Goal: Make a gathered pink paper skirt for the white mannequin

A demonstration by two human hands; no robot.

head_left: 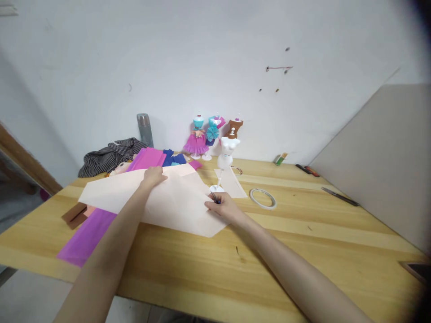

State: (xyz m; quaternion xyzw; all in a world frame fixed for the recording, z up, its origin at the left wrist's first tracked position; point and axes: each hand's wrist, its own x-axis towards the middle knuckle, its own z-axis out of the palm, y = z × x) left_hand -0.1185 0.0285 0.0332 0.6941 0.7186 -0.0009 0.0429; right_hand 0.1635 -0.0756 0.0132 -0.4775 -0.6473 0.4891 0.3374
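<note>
Right hand (222, 205): fingers closed round dark scissors (215, 198) at the right end of a pale sheet (177, 199). Left hand (155, 176): fingers bent over the sheet's far edge; pinching or pressing cannot be told. Beyond the right fingers stands a white mannequin (230, 146); rightward, a tape roll (264, 207). Nearer, the wooden tabletop (188, 264) runs to its front edge. Far right, markings on a green tube (281, 159) are illegible.

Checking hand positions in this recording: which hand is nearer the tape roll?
Right. The right hand is just to the left of the tape roll, apart from it; the left hand is farther left, on the pale sheet.
</note>
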